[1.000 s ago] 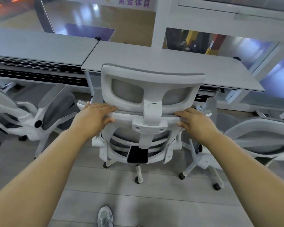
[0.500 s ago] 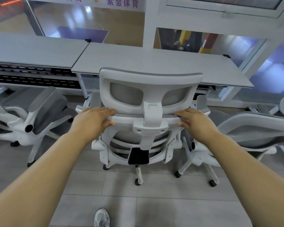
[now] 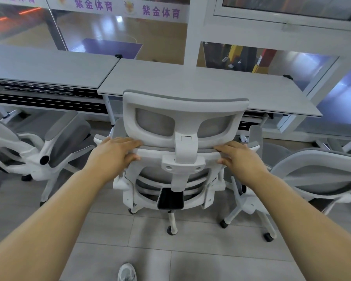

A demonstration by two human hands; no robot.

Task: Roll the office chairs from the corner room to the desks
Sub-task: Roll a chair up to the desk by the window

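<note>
The left hand (image 3: 115, 153) lies over the top rail of the office chair's backrest (image 3: 182, 155), fingers laid along the rail and thumb tucked beneath, so it holds the rail in a loose clasp. The right hand (image 3: 239, 159) mirrors it on the other side of the headrest post, fingers over the rail and thumb under. Between them rises the white headrest (image 3: 184, 110) with its mesh panel.

Compared with a second ago, the chair sits closer to the front edge of the right desk (image 3: 201, 84), its headrest now overlapping that edge, and the neighbouring chairs have slid outward in view. In my judgement this chair is nearly docked; a last short push should seat it under the desk.

A second chair (image 3: 53, 147) lies tipped just left, beneath the left desk (image 3: 49, 65), and a third chair (image 3: 316, 175) stands just right. A shoe (image 3: 127, 272) shows on the tiled floor (image 3: 201, 260) below.
</note>
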